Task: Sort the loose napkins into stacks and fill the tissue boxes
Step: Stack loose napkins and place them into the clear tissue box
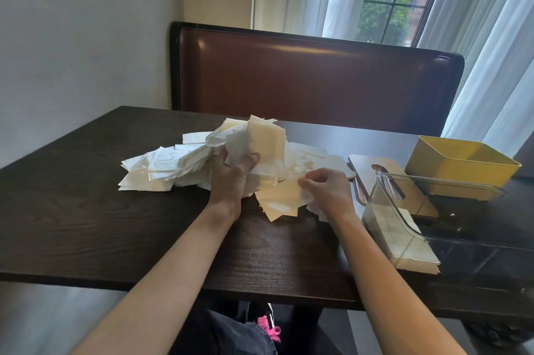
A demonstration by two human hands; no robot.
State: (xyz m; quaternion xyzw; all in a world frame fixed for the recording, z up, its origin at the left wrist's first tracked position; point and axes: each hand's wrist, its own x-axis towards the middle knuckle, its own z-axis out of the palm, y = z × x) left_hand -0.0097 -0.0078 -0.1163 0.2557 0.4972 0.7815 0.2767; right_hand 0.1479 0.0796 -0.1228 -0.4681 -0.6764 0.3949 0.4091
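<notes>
A loose heap of white napkins (173, 166) lies on the dark wooden table (86, 210). My left hand (231, 178) grips a bunch of napkins (260, 140) held upright above the heap. My right hand (326, 190) pinches the edge of a cream napkin (283, 201) at the heap's near side. To the right stands a clear plastic box (433, 210) with a neat stack of napkins (404, 242) inside it. Behind it stands a yellow box (462, 164), and a flat wooden lid (372, 172) with a slot lies on the table beside it.
A brown padded bench back (318, 80) stands across the table's far edge. A window with white curtains (491, 36) is at the back right, and a pale wall on the left. The table's near edge runs just above my lap.
</notes>
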